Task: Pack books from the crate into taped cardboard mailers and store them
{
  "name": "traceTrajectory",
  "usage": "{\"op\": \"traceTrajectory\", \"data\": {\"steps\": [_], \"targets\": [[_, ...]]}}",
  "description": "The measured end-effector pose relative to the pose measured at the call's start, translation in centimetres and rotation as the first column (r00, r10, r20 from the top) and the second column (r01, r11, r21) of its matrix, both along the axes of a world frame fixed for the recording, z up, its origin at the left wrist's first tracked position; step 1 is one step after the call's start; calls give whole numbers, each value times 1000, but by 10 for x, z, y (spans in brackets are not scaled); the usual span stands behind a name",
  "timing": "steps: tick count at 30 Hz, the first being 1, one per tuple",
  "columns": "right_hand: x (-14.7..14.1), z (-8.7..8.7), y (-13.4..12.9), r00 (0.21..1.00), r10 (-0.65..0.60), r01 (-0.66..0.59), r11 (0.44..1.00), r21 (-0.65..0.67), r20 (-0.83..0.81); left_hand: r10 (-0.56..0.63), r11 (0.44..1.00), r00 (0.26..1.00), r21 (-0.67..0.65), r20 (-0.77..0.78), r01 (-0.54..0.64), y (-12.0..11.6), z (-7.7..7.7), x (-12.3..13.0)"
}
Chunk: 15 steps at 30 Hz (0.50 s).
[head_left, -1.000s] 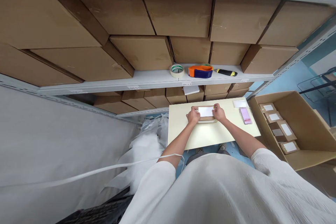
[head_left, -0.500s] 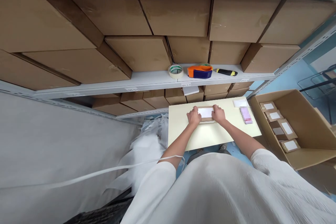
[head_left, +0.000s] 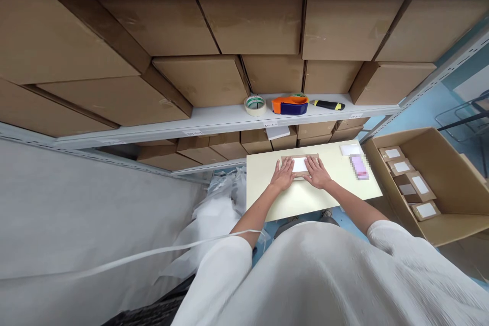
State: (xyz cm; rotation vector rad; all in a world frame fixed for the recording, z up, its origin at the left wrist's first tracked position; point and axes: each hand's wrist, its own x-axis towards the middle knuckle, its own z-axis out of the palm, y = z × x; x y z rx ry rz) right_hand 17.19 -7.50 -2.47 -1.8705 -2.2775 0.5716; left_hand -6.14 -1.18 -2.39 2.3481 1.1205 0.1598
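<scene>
A small cardboard box point(head_left: 299, 175) lies on the cream tabletop point(head_left: 282, 204), a white label point(head_left: 300, 164) on its upper face. Flat across the left part of the box rests my left hand point(head_left: 283, 175), its fingers stretched over the label's left edge. My right hand point(head_left: 317, 172) lies likewise on the right part, fingers extended and slightly spread. Neither hand grips anything. Parts of the box are hidden under both palms.
A pink-purple blurred item point(head_left: 359, 167) and a white paper point(head_left: 349, 150) lie at the table's right. Beside it stands a large carton point(head_left: 458, 229) holding several labelled boxes. The shelf ahead bears a tape roll point(head_left: 255, 105), a tape dispenser point(head_left: 290, 105) and a utility knife point(head_left: 327, 105).
My hands have gone from gripping the box at its two ends to lying flat on its top. The box now sits flat on the table.
</scene>
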Motion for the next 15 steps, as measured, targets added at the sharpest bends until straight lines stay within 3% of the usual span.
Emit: {"op": "traceTrajectory", "data": {"steps": [5, 9, 12, 15], "targets": [[0, -2, -4, 994, -107, 107, 994, -3, 28, 32, 999, 996, -5, -79, -33, -4, -2, 0], [0, 2, -7, 950, -312, 312, 950, 18, 19, 203, 977, 976, -49, -72, -207, -9, -4, 4], [4, 6, -10, 892, -451, 449, 891, -65, -27, 297, 937, 952, -167, -76, -306, -12, -7, 3], [10, 8, -17, 889, -445, 424, 889, -172, -111, 291, 921, 951, -238, -109, -309, -15, -9, 3]]}}
